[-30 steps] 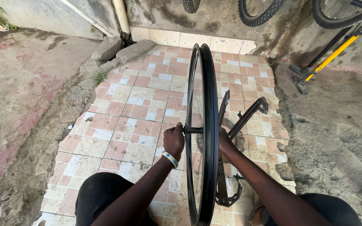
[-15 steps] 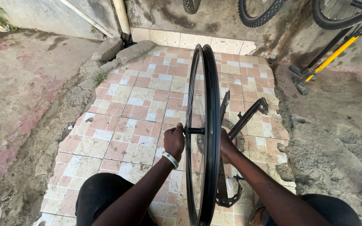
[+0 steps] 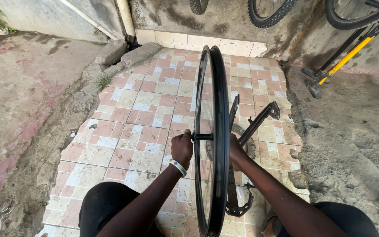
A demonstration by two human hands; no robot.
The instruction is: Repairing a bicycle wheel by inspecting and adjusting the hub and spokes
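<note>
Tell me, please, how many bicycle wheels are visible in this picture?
4: the bare black rim held upright at centre, and three tyred wheels cut off by the top edge, at centre, centre-right and far right. Others may be outside the view.

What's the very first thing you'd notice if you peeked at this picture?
A big black bicycle wheel stands upright, edge-on, in the middle. The person's left hand and right hand hold its axle from either side. Under it lies a floor of pink and cream tiles, and a yellow and black stand leans at the top right.
</note>
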